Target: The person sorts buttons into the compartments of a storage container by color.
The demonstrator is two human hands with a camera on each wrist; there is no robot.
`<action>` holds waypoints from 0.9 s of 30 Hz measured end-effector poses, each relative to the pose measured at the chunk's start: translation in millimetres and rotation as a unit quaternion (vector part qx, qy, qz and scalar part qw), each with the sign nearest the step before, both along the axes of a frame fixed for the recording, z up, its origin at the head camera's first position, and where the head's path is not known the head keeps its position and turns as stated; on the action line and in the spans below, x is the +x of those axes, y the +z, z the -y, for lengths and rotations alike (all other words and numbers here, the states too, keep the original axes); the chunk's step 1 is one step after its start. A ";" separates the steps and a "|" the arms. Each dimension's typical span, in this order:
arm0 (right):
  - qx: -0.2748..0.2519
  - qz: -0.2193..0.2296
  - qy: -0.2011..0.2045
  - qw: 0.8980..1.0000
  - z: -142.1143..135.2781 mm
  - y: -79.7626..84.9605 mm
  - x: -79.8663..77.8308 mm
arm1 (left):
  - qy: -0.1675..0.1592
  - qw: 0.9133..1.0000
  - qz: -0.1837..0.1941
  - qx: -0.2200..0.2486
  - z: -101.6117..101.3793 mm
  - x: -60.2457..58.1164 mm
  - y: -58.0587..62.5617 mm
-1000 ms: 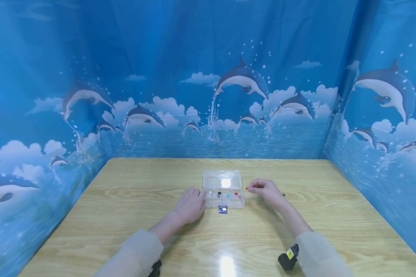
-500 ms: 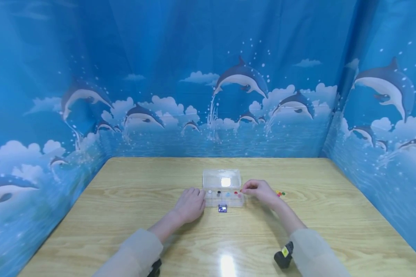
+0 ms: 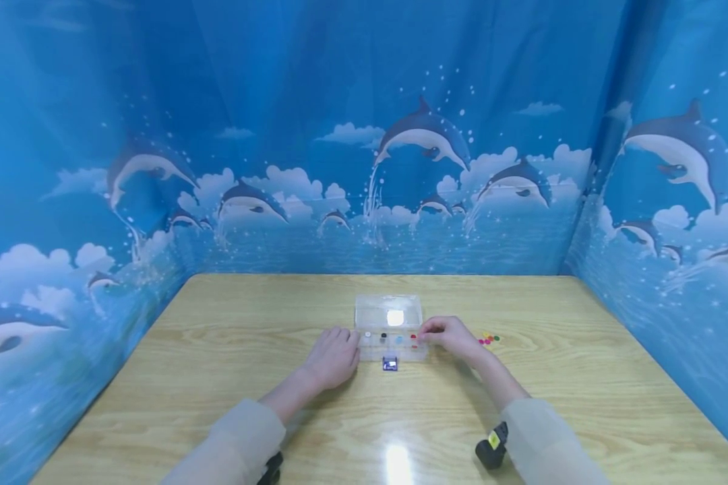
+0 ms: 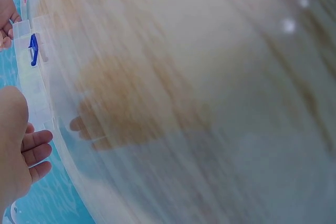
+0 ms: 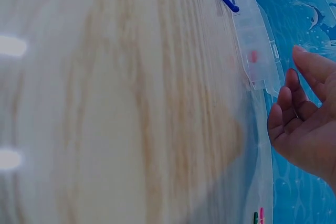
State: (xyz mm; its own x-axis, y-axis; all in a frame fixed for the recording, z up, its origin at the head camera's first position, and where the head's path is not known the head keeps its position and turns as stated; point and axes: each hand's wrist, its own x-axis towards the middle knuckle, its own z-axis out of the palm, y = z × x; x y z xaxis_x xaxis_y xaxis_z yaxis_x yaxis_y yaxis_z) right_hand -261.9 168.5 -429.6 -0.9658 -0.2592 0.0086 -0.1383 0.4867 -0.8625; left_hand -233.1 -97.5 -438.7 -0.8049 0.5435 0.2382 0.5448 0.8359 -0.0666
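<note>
A clear plastic compartment box (image 3: 373, 354) lies with its lid (image 3: 376, 311) raised at the back and a blue latch (image 3: 389, 364) at its front. Small discs, among them a white disc (image 3: 367, 335), a black disc (image 3: 383, 335), a pale blue disc (image 3: 399, 339) and a red disc (image 3: 413, 336), lie in its sections. My left hand (image 3: 332, 356) rests against the box's left end, fingertips at its edge. My right hand (image 3: 451, 335) hovers at the right end, thumb and fingers apart in the right wrist view, with nothing visible between them. Another red disc (image 3: 414, 346) lies in the right front section.
Several loose coloured discs (image 3: 488, 339) lie on the wooden table (image 3: 267, 296) to the right of the right hand. A blue dolphin-print curtain (image 3: 315, 222) stands behind the table and at both sides.
My right hand has moved left from beside the box to its right end. The red disc it pinched has left its fingers, and one shows in the right front section. The left hand stays put.
</note>
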 end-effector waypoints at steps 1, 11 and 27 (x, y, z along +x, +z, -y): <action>-0.002 0.005 -0.005 1.000 0.2 0.0 0.1 | 0.000 1.000 0.001 -0.001 0.0 -0.1 -0.2; 0.001 -0.002 -0.031 1.000 -8.5 3.5 1.2 | -0.003 1.000 0.005 0.000 0.3 -0.8 -1.2; 0.013 -0.015 -0.082 0.996 -49.3 7.1 4.6 | -0.002 1.000 0.013 -0.003 0.7 2.5 3.1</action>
